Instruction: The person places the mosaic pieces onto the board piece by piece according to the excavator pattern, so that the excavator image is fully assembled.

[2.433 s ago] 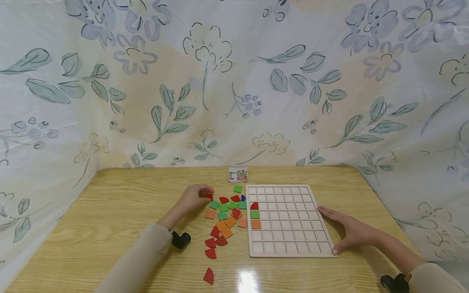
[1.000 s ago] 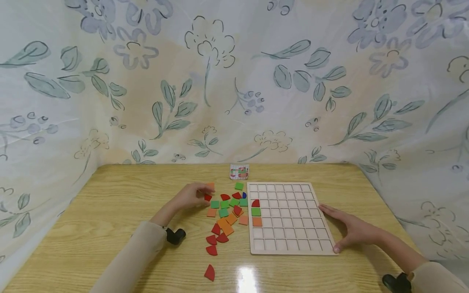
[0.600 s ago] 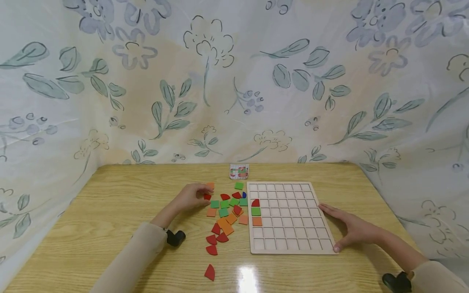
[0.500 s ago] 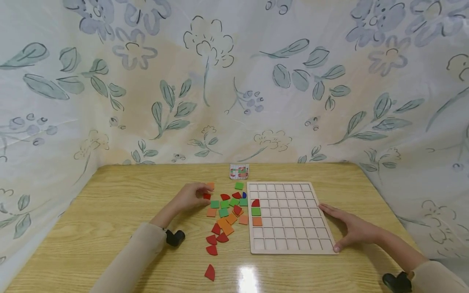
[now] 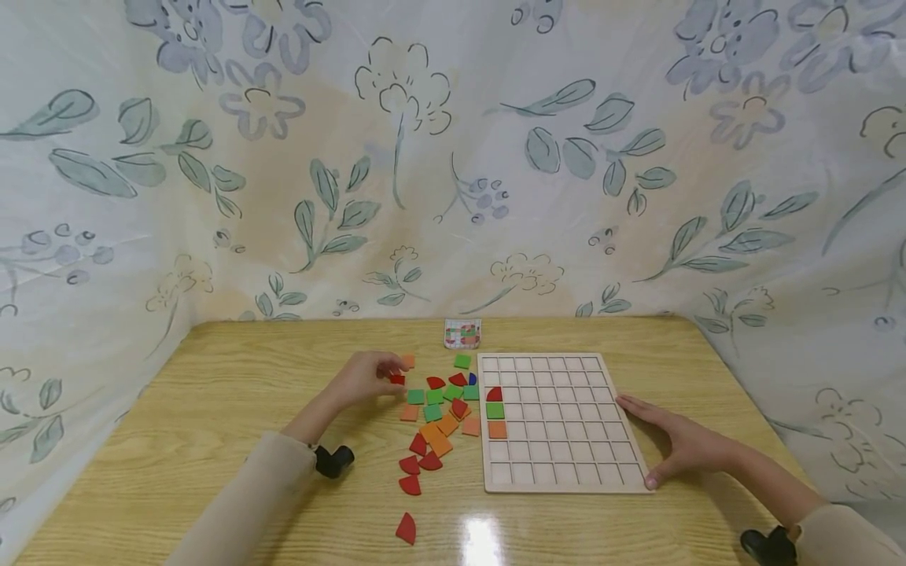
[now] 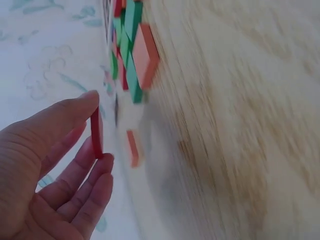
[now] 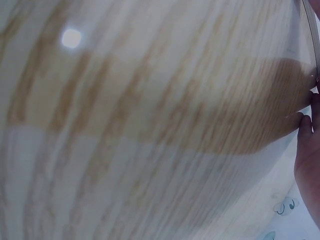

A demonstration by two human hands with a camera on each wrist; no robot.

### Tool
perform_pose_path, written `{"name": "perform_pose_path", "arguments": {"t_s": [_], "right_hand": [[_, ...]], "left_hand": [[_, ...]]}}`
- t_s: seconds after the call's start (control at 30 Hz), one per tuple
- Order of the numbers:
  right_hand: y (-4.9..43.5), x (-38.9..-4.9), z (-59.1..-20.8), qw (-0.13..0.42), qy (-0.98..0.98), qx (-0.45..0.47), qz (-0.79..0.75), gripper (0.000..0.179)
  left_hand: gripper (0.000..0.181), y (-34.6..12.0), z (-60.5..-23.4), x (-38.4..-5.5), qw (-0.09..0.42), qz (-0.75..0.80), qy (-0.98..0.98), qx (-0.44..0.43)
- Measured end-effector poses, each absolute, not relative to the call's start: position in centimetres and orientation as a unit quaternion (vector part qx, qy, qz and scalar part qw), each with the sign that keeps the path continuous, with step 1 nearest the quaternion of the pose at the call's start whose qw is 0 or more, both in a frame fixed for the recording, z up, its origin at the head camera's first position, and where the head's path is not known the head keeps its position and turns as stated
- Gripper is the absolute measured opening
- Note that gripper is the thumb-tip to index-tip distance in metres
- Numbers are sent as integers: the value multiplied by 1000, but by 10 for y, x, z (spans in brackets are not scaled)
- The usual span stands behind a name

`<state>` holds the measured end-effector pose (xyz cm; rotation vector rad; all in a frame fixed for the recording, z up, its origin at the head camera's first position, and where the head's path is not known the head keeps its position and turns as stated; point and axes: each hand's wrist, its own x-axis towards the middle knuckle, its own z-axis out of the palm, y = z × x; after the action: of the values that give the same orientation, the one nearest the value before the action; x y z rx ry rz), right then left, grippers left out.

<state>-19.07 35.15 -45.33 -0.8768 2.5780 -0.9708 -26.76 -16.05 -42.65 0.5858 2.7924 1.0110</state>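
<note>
My left hand (image 5: 364,380) pinches a red tile (image 5: 398,380) between thumb and fingertips at the left of the loose pieces. In the left wrist view this red tile (image 6: 96,132) stands edge-on, held above the table. My right hand (image 5: 683,446) spans the right side of the pale gridded board (image 5: 559,424), its thumb on the near corner and its extended fingers touching the edge farther back. The board's left column holds a red quarter-circle tile (image 5: 495,395), a green square (image 5: 495,411) and an orange square (image 5: 498,430). The right wrist view shows only part of that hand (image 7: 309,150).
Several loose green, orange and red tiles (image 5: 434,434) lie between my left hand and the board, some overlapping. A blue piece (image 5: 473,379) sits by the board's left edge. Behind them stands a small pattern card (image 5: 462,334). Floral cloth (image 5: 453,157) surrounds the wooden table.
My left hand has drawn slightly left with the red tile, which has turned between the fingertips. My right hand stays on the board's edge, and the tiles on the board are the same.
</note>
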Motion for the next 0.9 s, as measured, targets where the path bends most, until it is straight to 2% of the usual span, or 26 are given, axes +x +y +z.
{"name": "perform_pose_path", "arguments": {"t_s": [0.2,0.67,0.9], "right_hand": [[352,-190,-454,122,887,-299,-330,111],[352,-192,-454,118,890,-299,-324,112],[351,-191,-453,119,889,-296,-327,112]], "left_hand": [[28,-140,-420,-258,44,328,920,210],[38,-68,-418,-207,62,379,891,243],[37,-47,-421,-197,63,366,894,249]]}}
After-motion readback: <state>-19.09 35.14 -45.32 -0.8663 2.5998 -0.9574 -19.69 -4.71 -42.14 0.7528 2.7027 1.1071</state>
